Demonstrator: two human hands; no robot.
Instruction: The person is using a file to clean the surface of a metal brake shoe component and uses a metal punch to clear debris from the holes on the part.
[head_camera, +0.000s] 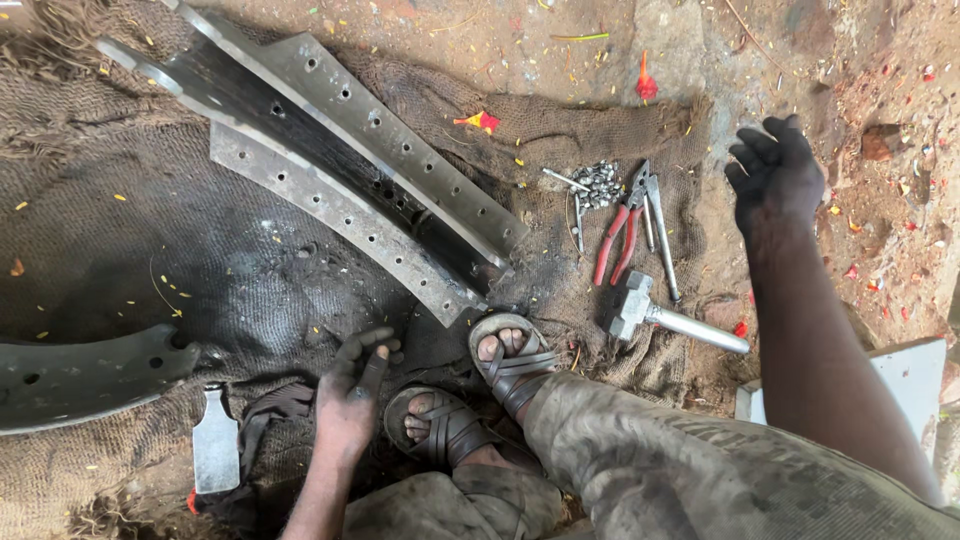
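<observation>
In the head view, the left hand (352, 385) rests on the burlap sacking (120, 230), fingers loosely spread and pointing up-frame, holding nothing. Just beyond its fingertips lies the near end of the curved metal shoe (350, 160), whose long axis runs from lower right to upper left, away from this hand. The right hand (775, 170) hangs raised over the dirt, fingers curled but empty, well apart from the shoe. Between them lie red-handled pliers (618, 232), a heap of rivets (597, 183) and a hammer (655, 312), nearer to the right hand.
</observation>
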